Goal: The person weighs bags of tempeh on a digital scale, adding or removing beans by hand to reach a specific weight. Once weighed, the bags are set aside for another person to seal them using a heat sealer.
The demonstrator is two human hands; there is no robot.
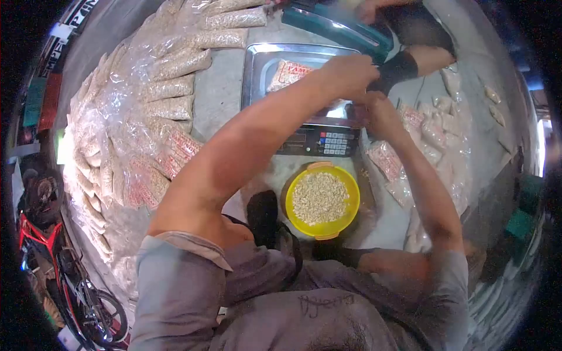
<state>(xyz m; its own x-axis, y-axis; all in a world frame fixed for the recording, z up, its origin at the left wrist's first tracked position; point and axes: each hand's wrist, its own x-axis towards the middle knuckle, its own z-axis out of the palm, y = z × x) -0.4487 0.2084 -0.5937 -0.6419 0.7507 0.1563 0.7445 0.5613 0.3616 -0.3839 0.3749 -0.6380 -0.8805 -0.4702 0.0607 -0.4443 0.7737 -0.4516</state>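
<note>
My left hand (356, 76) reaches over the right side of a digital scale's metal tray (252, 79). Close below it, my right hand (381, 119) is at the tray's right edge. The fingers of both hands look closed, but whatever lies between them is hidden or too small to name. On the tray sits a clear bag with red print (290, 75), partly behind my left forearm. The scale's keypad (335, 142) faces me. Nearer my body stands a yellow basin (355, 202) holding pale kernels (319, 199).
Many filled clear bags (170, 90) are spread on the floor at left, more bags (436, 131) at right. Beyond the scale lies a long dark-green device (339, 29), with another person's hand (369, 10) and leg beside it. A red bike (44, 234) stands far left.
</note>
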